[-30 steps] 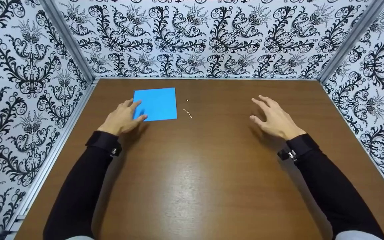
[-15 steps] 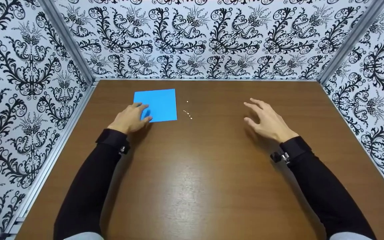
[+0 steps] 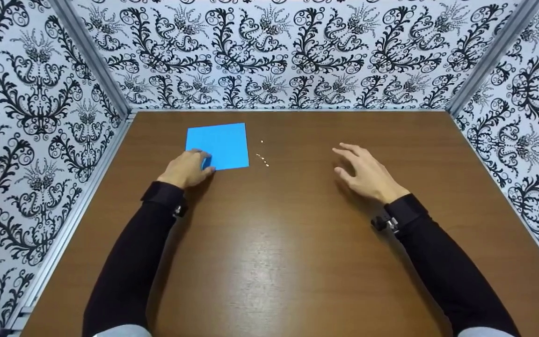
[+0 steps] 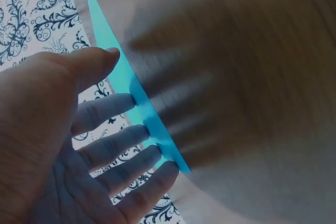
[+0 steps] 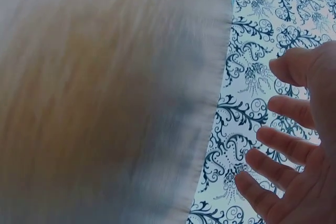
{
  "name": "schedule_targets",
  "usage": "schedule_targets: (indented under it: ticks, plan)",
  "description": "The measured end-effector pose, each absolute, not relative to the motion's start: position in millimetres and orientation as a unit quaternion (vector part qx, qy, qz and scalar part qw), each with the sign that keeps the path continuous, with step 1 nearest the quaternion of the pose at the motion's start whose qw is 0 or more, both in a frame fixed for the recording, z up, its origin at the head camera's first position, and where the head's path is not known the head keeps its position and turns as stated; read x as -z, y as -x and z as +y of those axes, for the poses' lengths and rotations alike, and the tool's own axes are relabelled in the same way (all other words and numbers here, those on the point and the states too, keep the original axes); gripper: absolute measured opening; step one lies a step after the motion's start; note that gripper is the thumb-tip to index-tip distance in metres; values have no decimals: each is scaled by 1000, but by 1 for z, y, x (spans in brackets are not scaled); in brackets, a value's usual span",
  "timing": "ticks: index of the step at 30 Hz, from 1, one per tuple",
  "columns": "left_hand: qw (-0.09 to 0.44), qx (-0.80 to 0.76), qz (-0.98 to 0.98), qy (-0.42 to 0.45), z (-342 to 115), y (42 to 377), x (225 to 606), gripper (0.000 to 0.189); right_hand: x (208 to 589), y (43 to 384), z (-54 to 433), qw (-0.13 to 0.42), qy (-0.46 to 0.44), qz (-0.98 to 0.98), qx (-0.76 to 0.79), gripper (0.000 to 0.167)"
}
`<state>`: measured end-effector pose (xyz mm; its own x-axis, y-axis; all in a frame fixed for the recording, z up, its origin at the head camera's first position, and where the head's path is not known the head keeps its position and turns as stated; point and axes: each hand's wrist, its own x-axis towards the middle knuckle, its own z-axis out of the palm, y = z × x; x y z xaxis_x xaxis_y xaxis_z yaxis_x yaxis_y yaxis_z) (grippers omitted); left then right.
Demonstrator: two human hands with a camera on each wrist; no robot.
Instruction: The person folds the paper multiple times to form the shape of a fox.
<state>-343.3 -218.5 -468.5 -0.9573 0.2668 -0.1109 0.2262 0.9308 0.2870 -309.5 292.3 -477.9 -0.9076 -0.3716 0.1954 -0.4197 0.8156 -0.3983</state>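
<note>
Closest to us, at the near side of the brown tabletop point(image 3: 269, 224), two dark sleeves point(image 3: 127, 262) reach inward, one from each side, with pale cloth point(image 3: 122, 330) at their lower ends. Farther along each arm we see a black wristband point(image 3: 406, 210) with a small dark device point(image 3: 391, 223) on its inner side.

Beyond the bands come the hands. The right hand point(image 3: 365, 173) is raised over the right half of the tabletop, well in from its right edge, the fingers loosely spread and the thumb held apart from them. The left hand point(image 3: 185, 168) is at the near left corner of a blue sheet point(image 3: 227, 145), with its fingers slightly bent, spaced apart and wide of the thumb; we cannot tell whether the fingertips touch the sheet. That sheet lies flat near the tabletop's back left corner, a little short of the back edge.

Just right of the sheet we see a short slanting row of tiny pale specks point(image 3: 264, 160), with one lone speck point(image 3: 262, 141) nearer the back edge. Behind that edge rises a white wall point(image 3: 269, 51) with black scrollwork, between two grey posts point(image 3: 91, 51).
</note>
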Motion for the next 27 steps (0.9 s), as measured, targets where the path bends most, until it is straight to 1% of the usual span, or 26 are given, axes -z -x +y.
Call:
schedule_targets:
  ticks: [9,14,27]
  plan:
    - [63,-140,978,-140,-212,341,468,57,476,309,276,70,-226,-944,-228,58]
    - [59,-143,978,-143,-206,338,470,56,476,307,266,69,-238,-941,-231,57]
    - [48,-157,975,-152,-179,328,472,53,474,305,244,81,-251,-930,-257,55]
